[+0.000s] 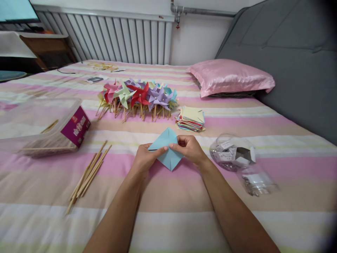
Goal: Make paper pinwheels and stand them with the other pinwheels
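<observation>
Between my hands is a light blue paper square [169, 159], turned cornerwise, with slits running in from its corners. My left hand [147, 156] grips its left side, thumb lying on top near the centre. On the right side my right hand [191, 149] pinches the sheet, thumb on top and fingers curled behind. Just beyond the sheet sits a stack of coloured paper squares [191, 117], pale yellow on top. Behind them, many finished paper pinwheels [139, 95] on wooden sticks lie in a row, in red, purple, green, pink and blue.
Loose wooden sticks [88, 175] lie at left, beside a clear plastic box [52, 133] with more sticks. At right are a clear round container [231, 153] of small boxes and a plastic bag [258, 181] of small metal pieces. A pink pillow [231, 77] lies farther back.
</observation>
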Tool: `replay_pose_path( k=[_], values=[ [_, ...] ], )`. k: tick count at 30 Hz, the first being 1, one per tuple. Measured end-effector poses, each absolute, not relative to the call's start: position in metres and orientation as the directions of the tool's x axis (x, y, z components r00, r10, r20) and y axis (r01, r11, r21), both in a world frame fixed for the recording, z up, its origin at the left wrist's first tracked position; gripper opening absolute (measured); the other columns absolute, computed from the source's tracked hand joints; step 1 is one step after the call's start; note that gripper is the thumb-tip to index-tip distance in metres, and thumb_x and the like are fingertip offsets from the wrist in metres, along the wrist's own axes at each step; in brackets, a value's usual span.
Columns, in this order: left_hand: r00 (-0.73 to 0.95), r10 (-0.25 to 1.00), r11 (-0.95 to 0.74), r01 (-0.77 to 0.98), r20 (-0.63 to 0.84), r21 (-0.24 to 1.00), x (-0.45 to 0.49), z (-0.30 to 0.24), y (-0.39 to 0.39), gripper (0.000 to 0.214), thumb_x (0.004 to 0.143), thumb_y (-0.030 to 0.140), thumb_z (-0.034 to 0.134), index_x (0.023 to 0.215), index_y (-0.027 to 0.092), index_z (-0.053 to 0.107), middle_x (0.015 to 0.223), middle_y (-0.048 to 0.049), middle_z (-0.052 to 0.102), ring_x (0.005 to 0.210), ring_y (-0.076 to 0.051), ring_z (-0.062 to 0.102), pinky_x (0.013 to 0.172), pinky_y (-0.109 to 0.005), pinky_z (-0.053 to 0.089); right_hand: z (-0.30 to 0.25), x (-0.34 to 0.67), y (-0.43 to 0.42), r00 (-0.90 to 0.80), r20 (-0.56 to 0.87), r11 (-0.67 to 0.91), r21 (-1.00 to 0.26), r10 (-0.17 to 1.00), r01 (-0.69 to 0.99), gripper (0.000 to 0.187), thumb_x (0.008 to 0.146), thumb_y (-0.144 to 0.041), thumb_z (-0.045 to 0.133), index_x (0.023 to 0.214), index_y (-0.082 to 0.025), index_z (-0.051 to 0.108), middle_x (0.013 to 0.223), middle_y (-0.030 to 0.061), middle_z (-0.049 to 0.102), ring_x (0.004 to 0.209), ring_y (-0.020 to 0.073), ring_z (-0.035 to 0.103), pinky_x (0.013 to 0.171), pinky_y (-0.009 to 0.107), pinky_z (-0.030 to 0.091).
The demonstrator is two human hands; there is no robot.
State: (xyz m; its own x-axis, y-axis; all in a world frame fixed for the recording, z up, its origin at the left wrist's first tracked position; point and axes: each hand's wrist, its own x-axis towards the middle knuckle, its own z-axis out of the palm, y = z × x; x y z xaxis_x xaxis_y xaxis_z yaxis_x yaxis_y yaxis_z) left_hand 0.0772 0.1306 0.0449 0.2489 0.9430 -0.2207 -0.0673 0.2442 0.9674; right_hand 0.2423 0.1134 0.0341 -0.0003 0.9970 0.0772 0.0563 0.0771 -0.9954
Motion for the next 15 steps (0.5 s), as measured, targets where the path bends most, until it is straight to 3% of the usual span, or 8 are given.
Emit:
replay_pose_path(
  k=[15],
  values=[
    [0.223, 0.941, 0.279, -0.092, -0.253, 0.956, 0.0772, 0.0450, 0.1312, 0.027, 0.050, 0.028, 0.083, 0.064, 0.010, 0.068, 0.062, -0.0044, 0.065, 0.055, -0.013, 0.054, 0.056, -0.025, 0.040, 0.0377, 0.2405, 0.1129, -0.005, 0.140, 0.140, -0.984, 0.990, 0.109, 0.021, 0.068, -0.036, 0.071, 0.067, -0.016, 0.063, 0.068, 0.0014, 0.063, 0.063, 0.0132, 0.057, 0.057, 0.024, 0.045]
  ],
)
